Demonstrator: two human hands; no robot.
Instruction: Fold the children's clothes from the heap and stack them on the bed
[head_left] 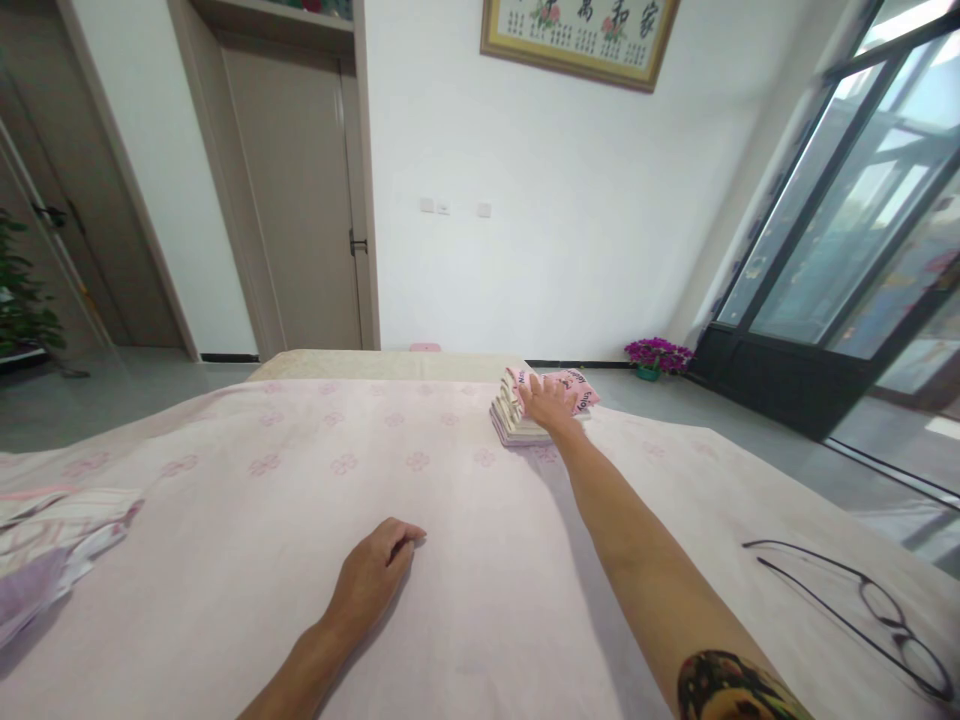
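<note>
My right hand (549, 404) reaches far forward and lies on a pink folded cloth (582, 386) with dark lettering, its fingers spread. That cloth tops a neat stack of folded cloths (516, 430), mostly cream and white, near the far edge of the covered table. Closer to me, my left hand (372, 570) rests on the pale pink flowered tablecloth (480, 560). Its fingers are curled in and nothing shows in them. At the left edge lies a looser pile of cloths (67, 540), striped, white and lilac, partly out of view.
Eyeglasses (892, 622) with open temples lie at the right of the table. Beyond the far edge, purple flowers (658, 354) stand on the floor by a glass door (825, 250). A closed door (292, 190) is at the back left, beside a white wall.
</note>
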